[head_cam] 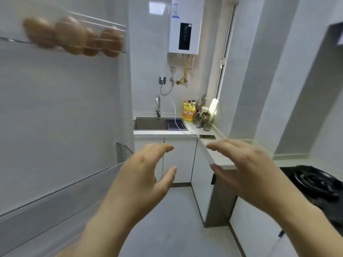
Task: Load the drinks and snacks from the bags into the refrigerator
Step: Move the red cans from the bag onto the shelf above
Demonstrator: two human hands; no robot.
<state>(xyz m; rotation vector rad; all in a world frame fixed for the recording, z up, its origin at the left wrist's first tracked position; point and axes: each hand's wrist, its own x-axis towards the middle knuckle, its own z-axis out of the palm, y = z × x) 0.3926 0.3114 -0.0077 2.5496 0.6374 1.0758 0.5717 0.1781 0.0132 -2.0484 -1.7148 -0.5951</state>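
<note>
Hands [143, 175] [248, 169] empty, below blurred, probably eggs [74, 36]

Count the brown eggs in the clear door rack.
4, in a row along the clear plastic door rack at upper left: the leftmost brown egg, the second, the third, the rightmost. Motion blur may hide more behind.

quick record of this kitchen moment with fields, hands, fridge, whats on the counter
left hand: empty, open, held out in the air
right hand: empty, open, held out in the air
fridge door: open, at left
eggs: in a row on the upper door shelf, blurred
sink: at the far counter
yellow bottle: right of the sink
phone: flat on the counter
stove: black, at right
bags: not in view
</note>
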